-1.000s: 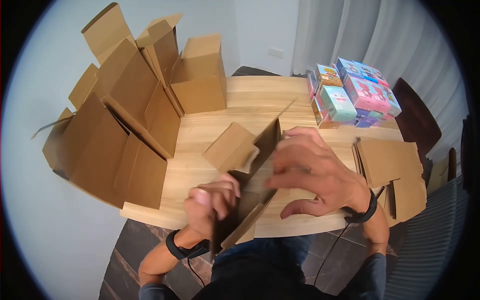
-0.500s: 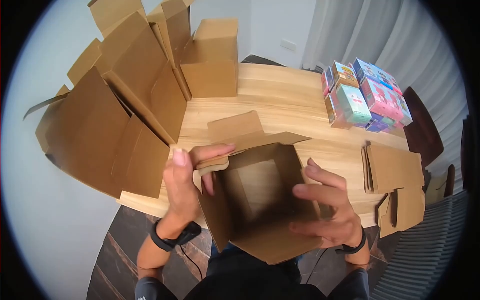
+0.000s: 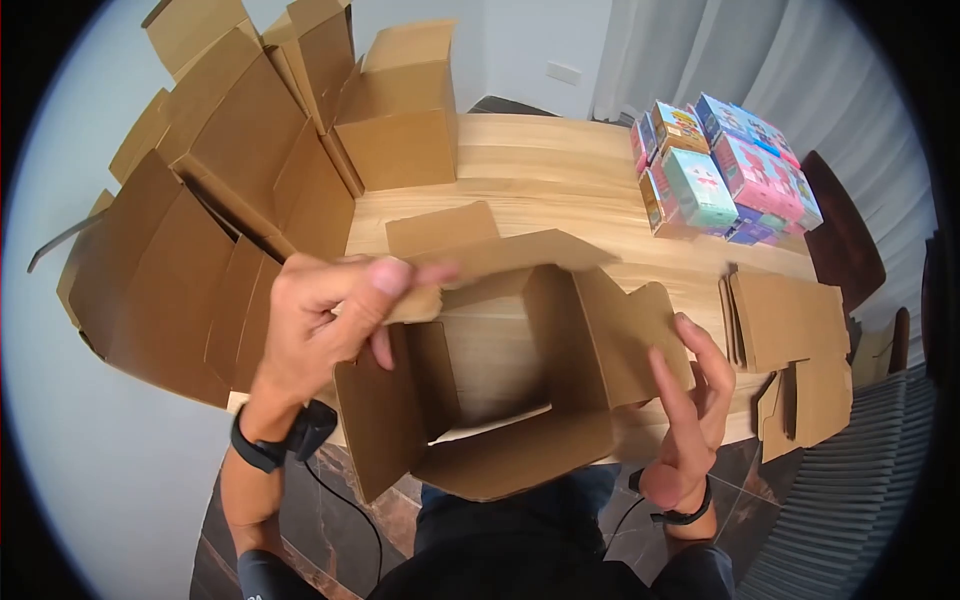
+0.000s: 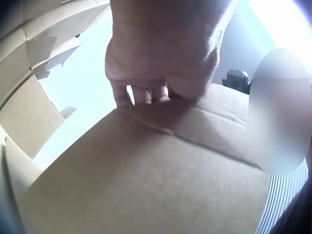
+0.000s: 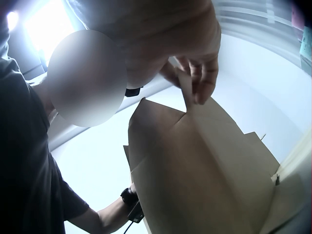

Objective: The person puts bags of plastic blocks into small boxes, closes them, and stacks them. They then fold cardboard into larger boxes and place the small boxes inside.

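A brown cardboard box (image 3: 510, 450) with raised flaps is held tilted above the near table, its hollow inside facing up toward me. Through it the wood tabletop shows. My left hand (image 3: 325, 310) grips a small flap at its left corner, thumb on top; the left wrist view shows the fingers bent over the edge of the cardboard (image 4: 146, 175). At the opposite side, my right hand (image 3: 695, 410) has its fingers extended against the right flap (image 3: 635, 340), thumb apart from it. In the right wrist view, fingertips (image 5: 200, 95) lie along the flap's edge.
Several opened cardboard boxes (image 3: 240, 150) stand along the table's left side. Colourful small boxes (image 3: 750, 180) are stacked at the back right. Flattened cardboard (image 3: 790, 320) lies at the right edge of the wood table (image 3: 540, 155), with a dark chair (image 3: 840, 220) beyond.
The narrow folded cardboard has been spread into a hollow box, turned upward. My left hand has moved up and left along the flap; my right has shifted outward to the right flap.
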`<state>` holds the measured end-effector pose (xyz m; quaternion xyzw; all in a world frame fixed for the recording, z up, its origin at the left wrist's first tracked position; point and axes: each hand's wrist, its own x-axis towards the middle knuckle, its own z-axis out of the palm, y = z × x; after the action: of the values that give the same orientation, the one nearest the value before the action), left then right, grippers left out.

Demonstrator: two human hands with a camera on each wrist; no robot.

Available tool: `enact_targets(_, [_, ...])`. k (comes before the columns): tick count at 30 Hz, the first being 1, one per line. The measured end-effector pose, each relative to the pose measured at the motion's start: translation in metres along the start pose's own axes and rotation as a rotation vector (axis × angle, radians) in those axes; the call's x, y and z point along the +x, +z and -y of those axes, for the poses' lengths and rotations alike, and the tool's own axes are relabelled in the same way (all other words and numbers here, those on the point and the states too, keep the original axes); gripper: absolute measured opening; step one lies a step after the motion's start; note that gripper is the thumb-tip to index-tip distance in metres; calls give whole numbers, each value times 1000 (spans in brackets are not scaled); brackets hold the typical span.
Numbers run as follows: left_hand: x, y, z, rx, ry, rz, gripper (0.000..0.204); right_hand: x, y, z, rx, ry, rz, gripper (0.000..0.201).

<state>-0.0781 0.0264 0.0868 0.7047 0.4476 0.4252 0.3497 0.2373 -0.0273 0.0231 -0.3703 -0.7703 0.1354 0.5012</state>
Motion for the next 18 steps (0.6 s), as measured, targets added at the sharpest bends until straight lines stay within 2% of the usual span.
enact_targets(1, [-4,13,3,4,32,-183,39,-2,-1,-1,-20,40,-32,87])
enact_targets(2, [-5,20,11,8,33,-179,39,-3,-1,-1,-38,81,-64,89])
enact_targets(3, [-7,25,20,-345,-27,-245,43,-6,1,-7,-5,20,27,81])
enact_targets(5, [-6,35,19,-616,-217,-333,56,-3,5,-1,22,-38,129,68])
enact_targets(6, [-10,30,33,-401,-144,-178,63,0,8,4,38,-66,180,66])
enact_targets(8, [-11,31,31,-164,-62,-144,67,12,20,26,-26,54,295,63])
enact_targets(9, [-10,33,27,-158,-63,-143,67,14,27,33,2,84,250,65])
enact_targets(10, [-7,37,21,-69,-38,-144,67,16,30,38,7,84,249,65])
enact_targets(11, [-6,39,18,19,-11,-147,68,20,33,42,-36,12,220,60])
enact_targets(13, [-6,38,22,-46,21,-118,70,25,33,39,-81,-64,188,55])
enact_targets(15, [-7,29,26,-147,73,-65,79,25,28,23,-14,-183,225,40])
enact_targets(16, [-3,23,27,-219,64,-123,83,21,22,16,-21,-191,223,40])
enact_targets(18, [-6,7,25,-257,-153,-215,87,9,11,5,80,-222,106,31])
